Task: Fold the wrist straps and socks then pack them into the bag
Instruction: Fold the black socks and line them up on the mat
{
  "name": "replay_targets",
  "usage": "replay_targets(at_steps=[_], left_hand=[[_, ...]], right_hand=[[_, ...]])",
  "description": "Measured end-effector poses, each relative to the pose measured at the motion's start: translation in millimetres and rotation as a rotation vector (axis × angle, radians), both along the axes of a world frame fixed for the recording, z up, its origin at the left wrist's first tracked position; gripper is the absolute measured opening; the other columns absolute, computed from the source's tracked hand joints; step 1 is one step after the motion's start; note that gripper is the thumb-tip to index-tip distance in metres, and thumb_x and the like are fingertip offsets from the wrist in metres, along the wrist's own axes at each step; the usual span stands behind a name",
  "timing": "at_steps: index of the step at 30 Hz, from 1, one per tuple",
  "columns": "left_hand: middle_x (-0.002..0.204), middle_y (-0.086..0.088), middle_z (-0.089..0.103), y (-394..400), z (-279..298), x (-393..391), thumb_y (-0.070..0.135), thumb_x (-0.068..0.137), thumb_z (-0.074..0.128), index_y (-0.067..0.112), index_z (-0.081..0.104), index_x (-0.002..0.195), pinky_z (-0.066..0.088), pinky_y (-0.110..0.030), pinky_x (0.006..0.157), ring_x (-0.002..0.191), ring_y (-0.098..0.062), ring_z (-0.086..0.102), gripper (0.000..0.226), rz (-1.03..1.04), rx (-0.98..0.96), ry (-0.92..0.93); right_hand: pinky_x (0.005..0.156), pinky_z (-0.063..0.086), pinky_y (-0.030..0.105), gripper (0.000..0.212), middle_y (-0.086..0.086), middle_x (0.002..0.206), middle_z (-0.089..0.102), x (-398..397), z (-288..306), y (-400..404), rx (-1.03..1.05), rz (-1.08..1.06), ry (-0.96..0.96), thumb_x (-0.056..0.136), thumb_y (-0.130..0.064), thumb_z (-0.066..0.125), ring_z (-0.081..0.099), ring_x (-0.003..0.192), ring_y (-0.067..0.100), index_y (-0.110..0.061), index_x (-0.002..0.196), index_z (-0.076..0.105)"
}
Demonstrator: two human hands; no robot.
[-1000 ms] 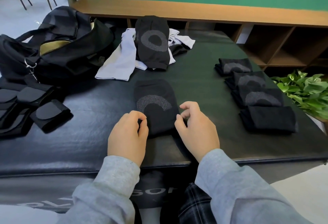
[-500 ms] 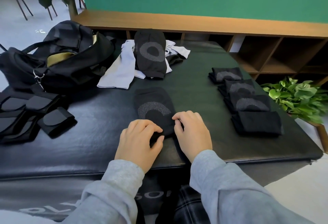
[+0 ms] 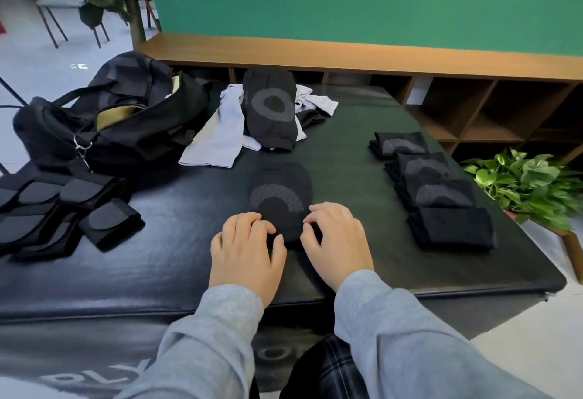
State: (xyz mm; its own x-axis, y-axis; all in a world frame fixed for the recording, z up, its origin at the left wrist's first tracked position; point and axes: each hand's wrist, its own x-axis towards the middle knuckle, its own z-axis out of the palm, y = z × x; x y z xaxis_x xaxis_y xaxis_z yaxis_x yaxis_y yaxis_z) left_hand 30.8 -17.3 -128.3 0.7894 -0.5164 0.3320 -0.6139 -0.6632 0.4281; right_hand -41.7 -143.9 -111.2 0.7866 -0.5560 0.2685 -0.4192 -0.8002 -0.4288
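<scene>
A black sock [image 3: 279, 191] with a grey arc lies flat in the middle of the black padded table [image 3: 157, 256]. My left hand [image 3: 247, 248] and my right hand [image 3: 336, 240] both pinch its near end between fingers and thumb. Several folded black socks [image 3: 438, 190] form a row at the right. Unfolded socks, one black [image 3: 271, 108] on top of pale grey ones [image 3: 217, 136], lie at the back. The open black bag [image 3: 110, 117] sits at the back left. Folded black wrist straps [image 3: 56, 212] lie at the left edge.
A wooden shelf unit [image 3: 473, 105] runs behind the table under a green wall. A leafy potted plant [image 3: 530, 187] stands off the table's right side. Chairs and a tree trunk [image 3: 135, 13] are at the far left on the floor.
Both hands have moved forward along the sock and closed on its near end, which is now bunched under the fingers. The view has tilted up a little.
</scene>
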Motion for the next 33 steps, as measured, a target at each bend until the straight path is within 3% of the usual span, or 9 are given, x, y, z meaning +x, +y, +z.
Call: replay_targets(at_steps=[3,9,13,15,17,20,24,29,33], left_hand=[[0.133,0.007,0.044,-3,2,1,0.049,0.089,0.038,0.026,0.056,0.108,0.024,-0.035,0.103,0.130,-0.014,0.027,0.035,0.029,0.035,0.008],[0.148,0.007,0.028,-3,8,-2,0.062,0.083,0.016,0.026,0.043,0.133,0.017,-0.033,0.108,0.138,-0.013,0.015,0.067,0.031,0.138,0.035],[0.152,0.009,0.015,-4,16,-1,0.062,0.088,0.032,0.028,0.027,0.143,0.012,-0.033,0.111,0.140,-0.012,0.006,0.065,0.013,0.212,0.061],[0.147,0.006,0.028,-3,14,-1,0.052,0.087,0.045,0.030,0.040,0.136,0.020,-0.035,0.108,0.136,-0.013,0.016,0.053,0.007,0.146,0.041],[0.124,0.002,0.051,-1,8,0,0.029,0.079,0.064,0.027,0.061,0.111,0.037,-0.038,0.093,0.119,-0.015,0.034,0.033,-0.016,0.003,-0.035],[0.096,0.004,0.057,2,-5,2,0.005,0.065,0.072,0.025,0.068,0.088,0.042,-0.035,0.073,0.096,-0.016,0.040,0.030,-0.040,-0.067,-0.126],[0.087,0.006,0.054,1,-9,3,0.007,0.064,0.073,0.026,0.069,0.089,0.039,-0.031,0.070,0.088,-0.014,0.036,0.031,-0.011,-0.061,-0.161],[0.085,0.006,0.053,-3,-9,2,0.018,0.068,0.070,0.026,0.069,0.094,0.039,-0.035,0.074,0.084,-0.018,0.045,0.027,0.066,-0.005,-0.183],[0.088,0.005,0.053,-3,-8,3,0.027,0.075,0.061,0.026,0.068,0.104,0.026,-0.036,0.084,0.088,-0.020,0.049,0.030,0.142,0.052,-0.191]], right_hand=[[0.092,0.020,0.020,0.016,-0.017,0.115,0.058,1,2,-2,-0.003,0.027,0.033,0.091,-0.030,0.047,0.038,0.121,0.003,-0.026,0.093,0.062],[0.083,0.027,0.022,0.027,-0.020,0.075,0.057,0,-1,-1,-0.003,0.099,-0.033,0.084,-0.036,0.035,0.039,0.089,0.002,-0.028,0.069,0.056],[0.081,0.029,0.021,0.036,-0.017,0.075,0.062,-2,-1,2,0.001,0.139,-0.121,0.081,-0.041,0.030,0.045,0.086,0.005,-0.026,0.070,0.061],[0.082,0.028,0.021,0.034,-0.017,0.085,0.062,-1,1,2,-0.014,0.071,-0.182,0.083,-0.039,0.033,0.048,0.090,0.007,-0.025,0.081,0.065],[0.086,0.025,0.023,0.025,-0.015,0.098,0.060,3,0,-1,-0.004,-0.049,-0.170,0.088,-0.034,0.039,0.044,0.101,0.010,-0.025,0.094,0.062],[0.101,0.020,0.029,0.023,-0.010,0.117,0.053,7,-5,-4,0.008,-0.205,-0.078,0.093,-0.030,0.045,0.035,0.118,0.012,-0.023,0.112,0.055],[0.108,0.017,0.032,0.028,-0.011,0.121,0.052,7,-7,-3,0.009,-0.253,0.033,0.095,-0.035,0.038,0.032,0.123,0.013,-0.026,0.116,0.054],[0.099,0.022,0.032,0.025,-0.014,0.107,0.055,9,-4,-2,-0.026,-0.230,0.059,0.094,-0.035,0.036,0.037,0.108,0.014,-0.029,0.100,0.060],[0.089,0.022,0.030,0.026,-0.013,0.090,0.055,8,-3,-1,-0.084,-0.199,0.059,0.094,-0.034,0.037,0.037,0.094,0.015,-0.027,0.089,0.062]])
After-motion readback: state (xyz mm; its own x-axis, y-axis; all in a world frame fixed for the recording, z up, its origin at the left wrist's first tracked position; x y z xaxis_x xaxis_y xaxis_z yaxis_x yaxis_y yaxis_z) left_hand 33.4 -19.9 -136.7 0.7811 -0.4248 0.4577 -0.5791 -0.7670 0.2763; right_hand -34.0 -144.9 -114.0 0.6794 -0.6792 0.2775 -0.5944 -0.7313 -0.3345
